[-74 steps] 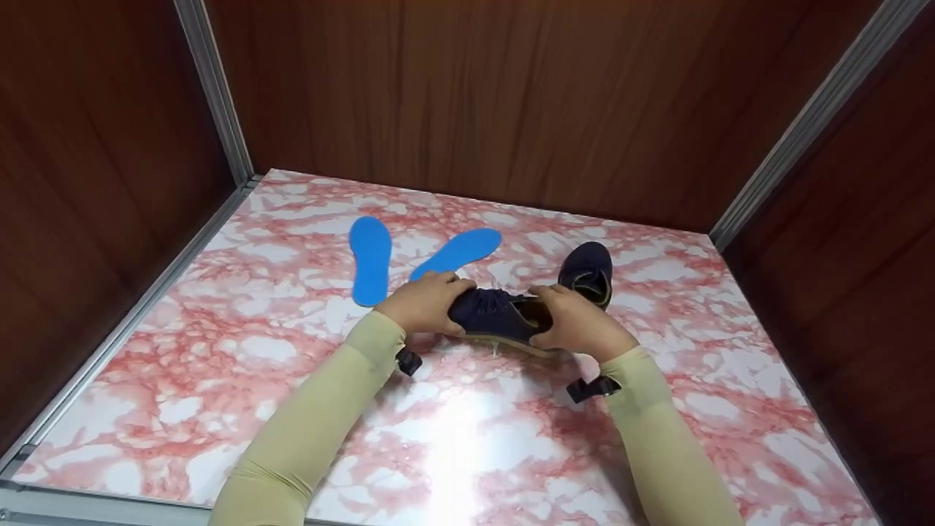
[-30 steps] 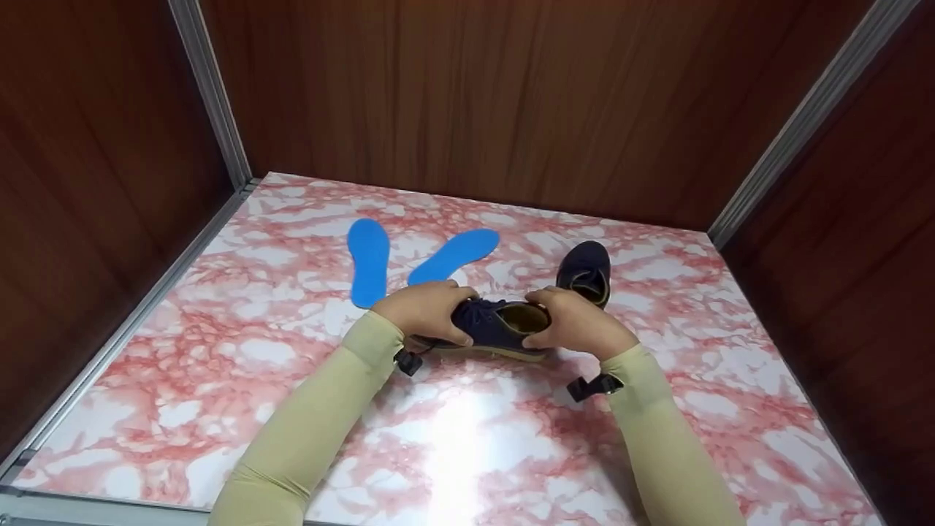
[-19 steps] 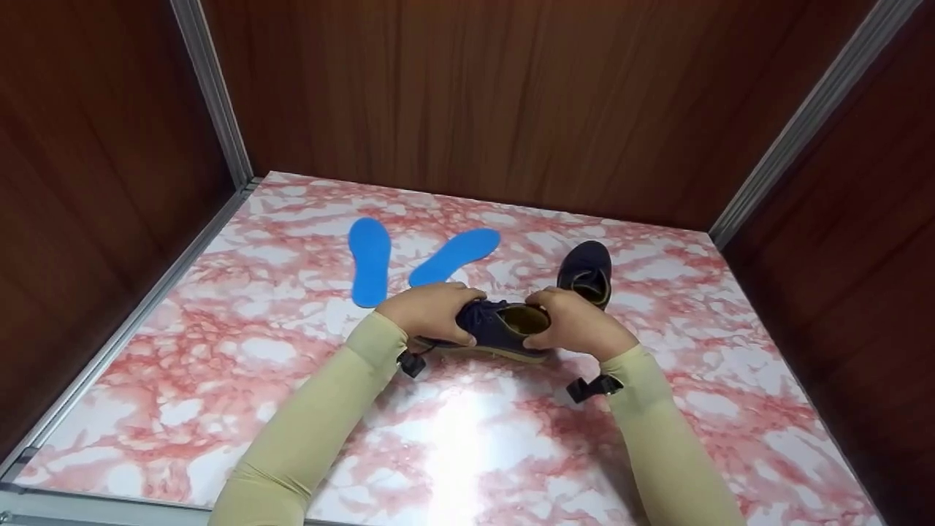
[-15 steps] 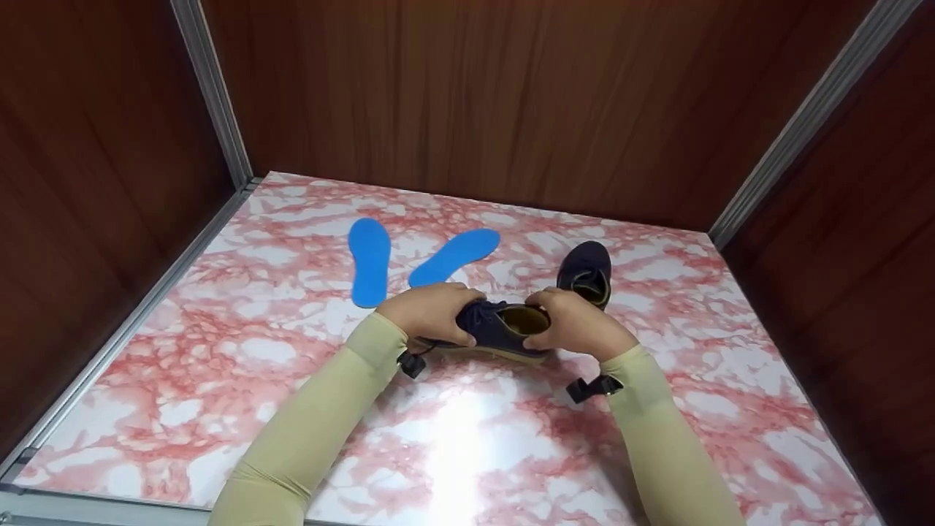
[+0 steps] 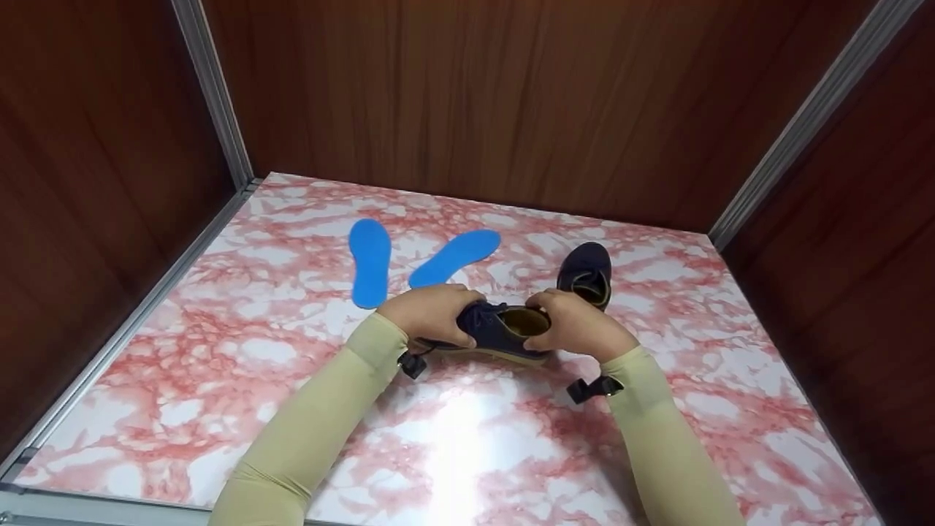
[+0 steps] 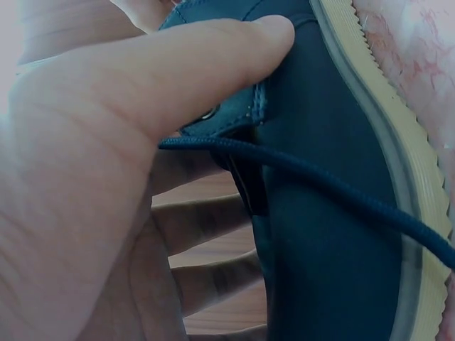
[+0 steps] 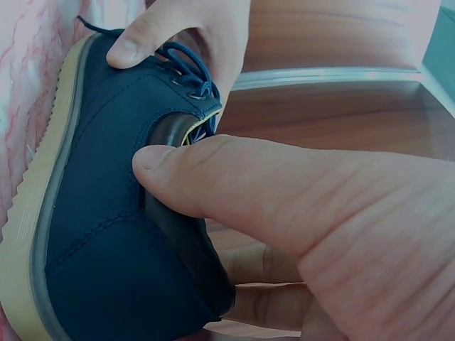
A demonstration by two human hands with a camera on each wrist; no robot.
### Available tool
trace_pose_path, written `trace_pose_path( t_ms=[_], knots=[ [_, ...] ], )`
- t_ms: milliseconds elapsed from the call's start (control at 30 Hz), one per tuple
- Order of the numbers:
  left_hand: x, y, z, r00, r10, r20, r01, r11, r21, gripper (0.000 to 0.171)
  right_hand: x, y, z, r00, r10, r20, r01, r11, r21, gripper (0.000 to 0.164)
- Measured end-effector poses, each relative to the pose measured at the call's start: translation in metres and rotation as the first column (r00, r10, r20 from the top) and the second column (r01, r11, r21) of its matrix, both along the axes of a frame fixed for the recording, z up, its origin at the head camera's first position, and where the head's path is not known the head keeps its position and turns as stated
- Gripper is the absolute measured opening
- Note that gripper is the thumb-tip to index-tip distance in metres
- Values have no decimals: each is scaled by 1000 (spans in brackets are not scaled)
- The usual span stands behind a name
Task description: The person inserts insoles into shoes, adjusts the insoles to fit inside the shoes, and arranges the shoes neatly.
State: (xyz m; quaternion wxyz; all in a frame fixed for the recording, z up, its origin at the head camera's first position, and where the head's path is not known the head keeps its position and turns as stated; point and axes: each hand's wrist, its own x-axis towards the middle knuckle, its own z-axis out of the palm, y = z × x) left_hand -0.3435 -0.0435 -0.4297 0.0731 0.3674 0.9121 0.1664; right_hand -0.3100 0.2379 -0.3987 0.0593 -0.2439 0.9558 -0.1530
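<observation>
A dark navy lace-up shoe [image 5: 497,336] with a tan sole lies crosswise between both hands, its toe to the left and its opening to the right. My left hand [image 5: 431,314] grips it over the laced middle, thumb on the near side; the toe is mostly hidden behind this hand. At the heel end my right hand [image 5: 584,327] holds the collar, with the thumb pressed on the near side, as the right wrist view shows. A loose lace [image 6: 320,181] crosses the shoe's side in the left wrist view.
Two blue insoles [image 5: 370,263] [image 5: 456,257] lie flat beyond my left hand. A second navy shoe [image 5: 586,267] stands behind my right hand, toe pointing away. Dark wood-grain panels [image 5: 467,102] enclose the red-and-white marbled table [image 5: 256,365] at the back and sides.
Since the earliest frame, the shoe has shifted left, and its opening shows more. My left hand has gone from the toe to the laced middle. Over the last half second nothing visibly moves.
</observation>
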Motion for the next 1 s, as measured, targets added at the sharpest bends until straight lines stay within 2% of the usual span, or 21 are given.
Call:
trace_pose_path(
  t_ms=[200, 500, 700, 1000],
  knots=[
    [0, 1, 1, 1000, -4, -9, 3, 1000, -11, 63, 0, 0, 1, 1000, -6, 24, 6, 1000, -21, 64],
    [4, 2, 4, 1000, 12, 21, -11, 1000, -20, 71, 2, 0, 1, 1000, 27, -12, -27, 1000, 3, 62],
    [3, 1, 2, 999, 1, 32, -1, 1000, -13, 70, 1, 0, -3, 1000, 18, 3, -18, 1000, 0, 61],
    [2, 0, 5, 1000, -7, 31, 7, 1000, -5, 79, 1, 1, 1, 999, 36, -22, -35, 999, 7, 64]
  ],
)
